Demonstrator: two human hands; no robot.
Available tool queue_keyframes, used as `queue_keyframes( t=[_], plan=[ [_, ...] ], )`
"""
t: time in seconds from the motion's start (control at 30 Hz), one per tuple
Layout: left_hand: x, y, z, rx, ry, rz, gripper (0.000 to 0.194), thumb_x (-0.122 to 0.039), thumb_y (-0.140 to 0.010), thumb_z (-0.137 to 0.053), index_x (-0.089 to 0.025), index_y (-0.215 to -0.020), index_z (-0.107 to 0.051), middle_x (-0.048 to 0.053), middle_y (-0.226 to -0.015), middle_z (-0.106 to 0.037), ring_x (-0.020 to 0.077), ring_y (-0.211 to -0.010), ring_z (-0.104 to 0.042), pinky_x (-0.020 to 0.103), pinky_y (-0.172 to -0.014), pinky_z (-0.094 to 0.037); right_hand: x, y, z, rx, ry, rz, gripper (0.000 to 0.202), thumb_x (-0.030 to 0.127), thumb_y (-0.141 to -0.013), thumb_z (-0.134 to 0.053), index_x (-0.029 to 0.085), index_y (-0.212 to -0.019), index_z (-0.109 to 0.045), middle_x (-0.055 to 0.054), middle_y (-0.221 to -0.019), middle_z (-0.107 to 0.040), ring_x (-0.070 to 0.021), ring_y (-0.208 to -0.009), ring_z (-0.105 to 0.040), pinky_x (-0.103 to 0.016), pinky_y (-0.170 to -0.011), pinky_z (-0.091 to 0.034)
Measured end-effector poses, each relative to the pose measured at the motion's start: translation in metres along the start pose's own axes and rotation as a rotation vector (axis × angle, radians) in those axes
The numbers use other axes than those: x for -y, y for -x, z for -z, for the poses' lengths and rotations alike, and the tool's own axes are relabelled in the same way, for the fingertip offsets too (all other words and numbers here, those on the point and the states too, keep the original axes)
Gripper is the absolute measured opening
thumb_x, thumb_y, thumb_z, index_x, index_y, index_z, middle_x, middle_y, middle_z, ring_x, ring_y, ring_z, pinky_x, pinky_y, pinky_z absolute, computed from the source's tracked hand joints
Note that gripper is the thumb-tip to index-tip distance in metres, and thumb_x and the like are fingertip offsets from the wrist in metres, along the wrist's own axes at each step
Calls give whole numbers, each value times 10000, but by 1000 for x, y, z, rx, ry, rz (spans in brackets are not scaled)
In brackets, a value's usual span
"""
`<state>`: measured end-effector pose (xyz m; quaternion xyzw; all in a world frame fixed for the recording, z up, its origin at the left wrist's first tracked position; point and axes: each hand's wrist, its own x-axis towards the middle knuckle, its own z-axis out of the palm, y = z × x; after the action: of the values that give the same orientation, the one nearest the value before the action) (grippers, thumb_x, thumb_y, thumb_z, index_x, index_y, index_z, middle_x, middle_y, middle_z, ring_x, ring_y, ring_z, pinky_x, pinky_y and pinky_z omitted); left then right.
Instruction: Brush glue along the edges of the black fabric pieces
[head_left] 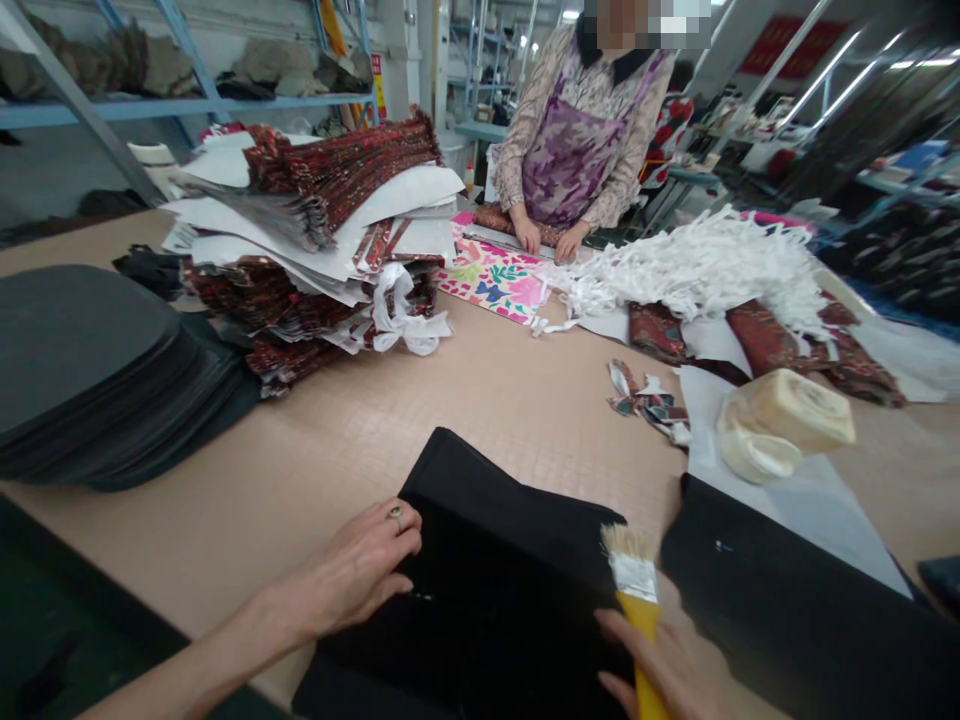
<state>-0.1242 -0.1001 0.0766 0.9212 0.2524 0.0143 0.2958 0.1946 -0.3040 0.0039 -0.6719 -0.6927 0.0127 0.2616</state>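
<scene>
A black sheet (480, 610) of fabric-like material lies in front of me, over another black piece (510, 485) whose top edge shows behind it. My left hand (360, 570), with a ring on one finger, grips the sheet's left edge between curled fingers and thumb. On the right, my right hand (667, 660) holds a paintbrush (637, 600) with a yellow handle and pale bristles pointing away from me. Its thumb and a fingertip also reach the sheet's right edge. Another black panel (795, 610) lies to the right, with a small white mark on it.
Stacked dark oval panels (82, 350) stand at left. Behind them rises a pile of red patterned pieces and white sheets (322, 240). A yellowish plastic container (787, 420) lies on white paper, near fabric scraps (645, 395) and white strips (697, 270). Across the table, a co-worker (577, 150) handles material.
</scene>
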Motion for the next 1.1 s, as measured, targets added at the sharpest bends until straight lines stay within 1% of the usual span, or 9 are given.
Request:
queue_keyframes(
  t=[0.07,0.17,0.33,0.5,0.57,0.63,0.77,0.93,1.1],
  plan=[
    [1,-1,-2,-11,-70,-30,113,-78,-843,-473,-185,-869,-498,54,-1013,-518,209,-941,-479,325,-857,-418,-3,0,-3,15,-7,-4,242,303,-858,-484,291,-974,-696,-31,-745,-715,-209,-671,-686,-312,-604,-568],
    [4,-2,-2,-10,-108,-59,191,-87,-895,-368,-173,-804,-512,60,-949,-537,193,-859,-492,312,-806,-426,-7,-2,-5,35,-20,-84,239,323,-840,-496,305,-919,-721,-10,-641,-679,-182,-573,-665,-259,-530,-560],
    [-7,-12,11,-13,-29,-13,45,-212,-903,-528,-182,-923,-554,49,-989,-540,199,-915,-514,336,-872,-420,-9,-16,6,-19,-109,-278,207,388,-770,-577,284,-847,-738,14,-567,-620,-156,-467,-632,-224,-469,-543],
    [-46,-54,4,29,15,-21,400,-412,-808,-682,-180,-1101,-541,79,-1101,-556,261,-1024,-531,396,-912,-434,3,-44,23,-95,-223,-356,294,454,-797,-540,228,-915,-687,8,-634,-633,-145,-542,-650,-230,-574,-565],
    [-57,-72,-4,73,-36,-51,405,-348,-804,-687,-151,-1122,-532,106,-1104,-570,284,-1021,-547,443,-933,-426,8,-55,26,-121,-236,-371,339,459,-831,-500,196,-984,-651,-2,-664,-631,-126,-558,-648,-201,-566,-547],
    [-59,-85,-9,103,-109,-58,319,-150,-798,-628,-130,-1102,-533,117,-1055,-593,287,-991,-567,456,-925,-427,10,-66,27,-138,-233,-375,351,456,-852,-483,176,-1010,-623,-2,-663,-618,-108,-558,-640,-172,-549,-522],
    [-33,-101,2,148,-123,1,353,58,-701,-470,-140,-972,-579,90,-920,-630,261,-906,-600,371,-829,-458,5,-84,29,-107,-254,-371,352,477,-821,-552,173,-992,-600,-3,-634,-629,-115,-540,-641,-176,-535,-508],
    [20,-117,29,148,-30,68,281,9,-694,-494,-184,-857,-618,17,-839,-645,188,-811,-609,226,-671,-437,-1,-90,27,-140,-269,-375,391,510,-801,-569,169,-988,-610,-2,-632,-641,-117,-550,-654,-174,-554,-507],
    [52,-113,32,129,77,135,325,37,-612,-495,-190,-807,-623,-17,-789,-643,152,-762,-599,189,-619,-389,-8,-70,19,-140,-297,-341,351,449,-783,-615,208,-1038,-633,-8,-702,-671,-137,-612,-681,-189,-610,-539]
  ],
)
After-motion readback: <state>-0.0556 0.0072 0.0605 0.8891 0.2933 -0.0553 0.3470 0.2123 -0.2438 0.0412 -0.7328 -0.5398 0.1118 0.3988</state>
